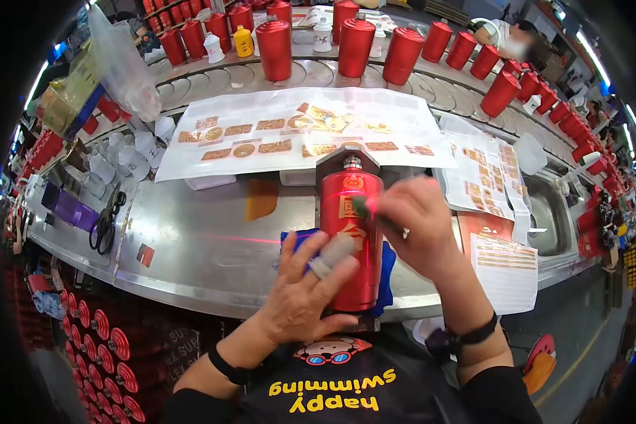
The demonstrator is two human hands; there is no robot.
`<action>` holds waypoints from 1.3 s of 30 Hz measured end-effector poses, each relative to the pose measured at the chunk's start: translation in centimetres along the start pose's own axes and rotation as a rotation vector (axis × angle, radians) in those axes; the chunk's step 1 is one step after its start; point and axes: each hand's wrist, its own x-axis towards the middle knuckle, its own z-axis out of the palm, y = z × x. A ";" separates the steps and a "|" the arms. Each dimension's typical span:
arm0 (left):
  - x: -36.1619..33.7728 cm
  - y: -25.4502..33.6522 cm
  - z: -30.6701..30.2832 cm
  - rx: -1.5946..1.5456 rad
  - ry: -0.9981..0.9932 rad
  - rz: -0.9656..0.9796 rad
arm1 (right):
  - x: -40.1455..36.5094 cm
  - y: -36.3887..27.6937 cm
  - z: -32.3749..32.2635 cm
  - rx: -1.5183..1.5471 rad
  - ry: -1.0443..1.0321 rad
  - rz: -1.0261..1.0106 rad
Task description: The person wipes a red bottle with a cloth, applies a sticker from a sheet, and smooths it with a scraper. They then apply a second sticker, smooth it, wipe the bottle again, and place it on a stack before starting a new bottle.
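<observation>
A red bottle with gold characters stands or leans in front of me, its silver threaded neck at the far end. Against its lower left side lies my left hand, fingers spread, a greyish-white cover on one of them. Over the bottle's upper right my right hand is closed in a pinch. At its fingertips a small dark green piece touches or nearly touches the upper gold character; motion blur hides its exact kind. A blue cloth shows beneath the bottle.
White sheets of gold decals lie behind the bottle, with more sheets at right by a sink. Black scissors and a purple box are left. Red bottles line the conveyor.
</observation>
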 end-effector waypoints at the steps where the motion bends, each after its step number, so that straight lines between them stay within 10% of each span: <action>1: -0.6 -0.1 0.7 0.047 0.041 -0.105 | -0.3 -1.9 -0.8 0.011 -0.101 -0.041; 5: -1.0 -0.2 0.9 0.085 0.028 -0.178 | -0.7 -1.9 -1.9 0.608 -0.437 0.154; 7: -0.6 0.3 0.4 0.145 0.004 -0.142 | 0.3 -0.6 -0.2 0.500 -0.081 0.488; 9: -0.1 0.8 0.0 0.201 0.012 -0.113 | 1.0 0.8 -0.3 -0.181 0.082 0.069; 12: -0.1 0.9 0.1 0.177 0.039 -0.137 | -0.5 -3.1 -0.5 0.192 -0.185 -0.070; 15: -0.7 0.3 0.7 0.122 0.042 -0.130 | -1.0 -1.9 -1.6 0.715 -0.480 0.256; 17: -0.9 0.1 1.1 0.076 0.059 -0.139 | -0.8 0.3 0.3 0.511 0.024 0.573; 19: -1.1 -0.4 1.4 0.042 0.062 -0.151 | -1.5 1.2 -0.3 -0.108 0.122 0.208; 25: -1.8 -1.1 2.2 -0.016 0.026 -0.172 | -3.3 -2.6 -2.0 0.811 -0.441 0.191; 27: -1.7 -1.3 2.2 -0.024 0.013 -0.161 | -4.0 -1.0 -0.2 0.674 -0.140 0.701; 29: -1.5 -1.1 2.0 -0.042 0.000 -0.162 | -4.4 0.4 1.3 0.356 0.292 0.614; 32: -1.9 -1.1 2.1 -0.049 -0.016 -0.186 | -4.7 -2.2 -0.3 0.662 0.047 0.565; 39: 2.1 -3.3 -0.6 0.015 -0.061 0.171 | -7.9 -1.2 0.4 0.770 0.215 0.905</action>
